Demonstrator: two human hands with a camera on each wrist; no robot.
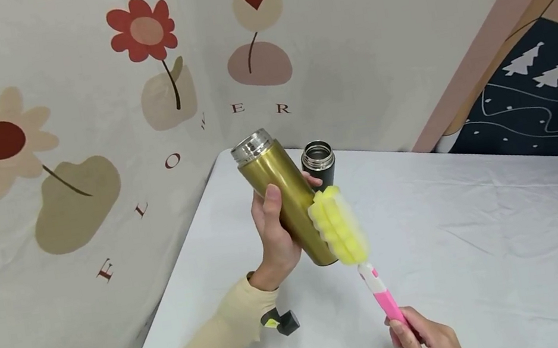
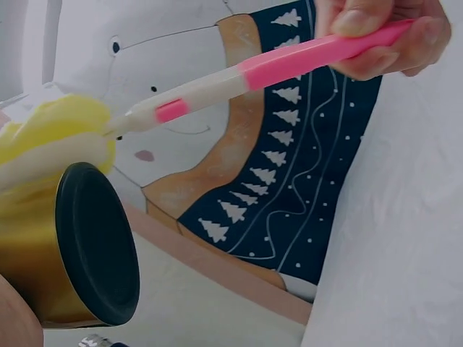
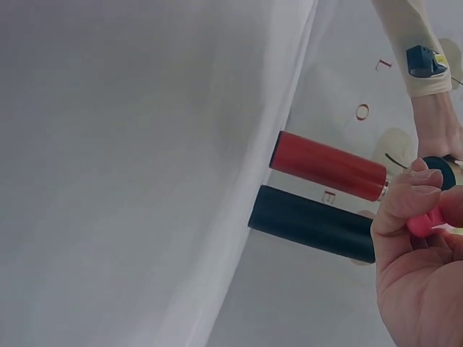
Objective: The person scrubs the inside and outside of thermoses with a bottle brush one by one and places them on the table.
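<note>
My left hand grips a gold thermos bottle, held tilted above the table with its uncapped silver mouth toward the upper left. Its dark base shows in the left wrist view. In my right hand is the pink end of a bottle brush, pinched between thumb and fingers. The brush's yellow sponge head points up and overlaps the lower side of the gold bottle in the head view. The right wrist view shows the same right hand around the pink handle.
A black bottle without a lid stands at the back of the white table. A red bottle stands beside it in the right wrist view, hidden in the head view. A printed cloth wall borders the table's far side.
</note>
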